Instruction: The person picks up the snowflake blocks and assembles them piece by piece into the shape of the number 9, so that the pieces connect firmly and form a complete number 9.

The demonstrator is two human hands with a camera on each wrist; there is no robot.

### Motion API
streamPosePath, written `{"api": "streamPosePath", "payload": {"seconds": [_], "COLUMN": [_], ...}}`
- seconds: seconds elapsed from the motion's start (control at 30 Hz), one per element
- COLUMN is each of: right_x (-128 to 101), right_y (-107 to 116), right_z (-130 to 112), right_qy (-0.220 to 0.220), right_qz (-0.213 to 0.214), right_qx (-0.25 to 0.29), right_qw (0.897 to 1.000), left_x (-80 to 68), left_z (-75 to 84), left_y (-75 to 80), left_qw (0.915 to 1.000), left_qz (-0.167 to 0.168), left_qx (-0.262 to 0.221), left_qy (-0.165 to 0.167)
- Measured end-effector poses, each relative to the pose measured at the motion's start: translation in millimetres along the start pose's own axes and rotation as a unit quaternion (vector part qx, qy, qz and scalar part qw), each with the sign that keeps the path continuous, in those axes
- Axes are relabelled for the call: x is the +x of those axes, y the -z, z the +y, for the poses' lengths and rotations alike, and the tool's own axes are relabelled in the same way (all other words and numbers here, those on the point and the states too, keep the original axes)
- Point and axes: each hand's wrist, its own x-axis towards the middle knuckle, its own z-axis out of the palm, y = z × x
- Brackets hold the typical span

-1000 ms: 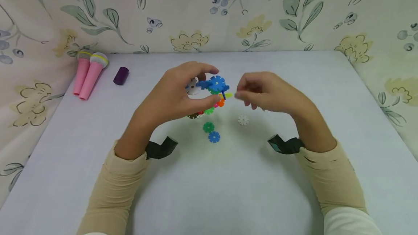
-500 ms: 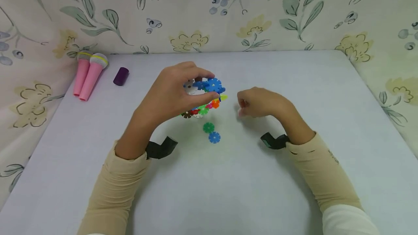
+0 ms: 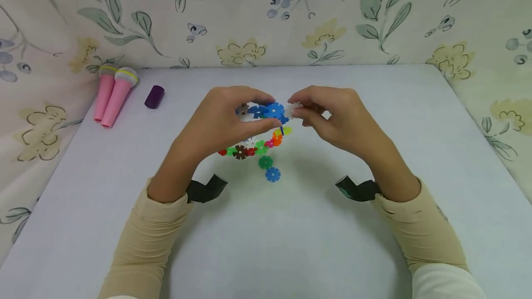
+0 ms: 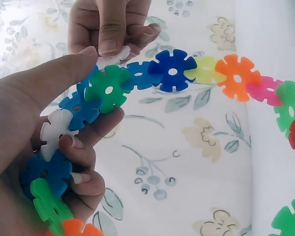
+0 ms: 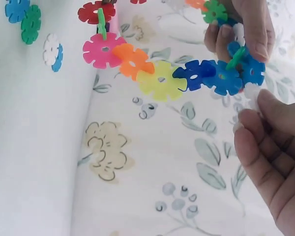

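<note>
My left hand grips one end of a chain of snowflake discs above the table; the chain hangs in an arc of blue, yellow, orange, pink and green discs. My right hand pinches a white disc and holds it against the blue discs at the chain's top. In the right wrist view the white disc sits at my fingertips beside a blue disc. The left wrist view shows the right hand's fingers on the white disc.
A loose green disc and a blue disc lie on the white table below the chain. Two pink toy microphones and a purple cylinder lie at the far left. Floral cloth walls surround the table.
My right hand dropped to the table, took the white disc lying there and brought it up to the chain's blue end. The left hand kept hold of the chain.
</note>
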Motion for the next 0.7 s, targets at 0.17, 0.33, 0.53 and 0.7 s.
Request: {"api": "streamPosePath", "payload": {"seconds": [0.17, 0.33, 0.53, 0.7], "right_x": [0, -1, 1, 0], "right_y": [-1, -2, -7, -12], "right_z": [-3, -5, -9, -11], "right_qy": [0.043, 0.079, 0.101, 0.102], "right_qz": [0.014, 0.025, 0.036, 0.052], "right_qx": [-0.056, -0.094, -0.108, -0.104], "right_qw": [0.997, 0.992, 0.988, 0.988], "left_x": [-0.2, 0.9, 0.4, 0.6], "left_z": [-1.2, -0.3, 0.0, 2.3], "left_y": [0.3, 0.3, -1.7, -5.2], "left_qw": [0.9999, 0.9997, 0.9996, 0.9993], "left_qz": [-0.007, -0.018, -0.021, -0.016], "left_qx": [-0.008, -0.006, -0.017, -0.032], "left_qy": [0.008, 0.012, 0.006, 0.008]}}
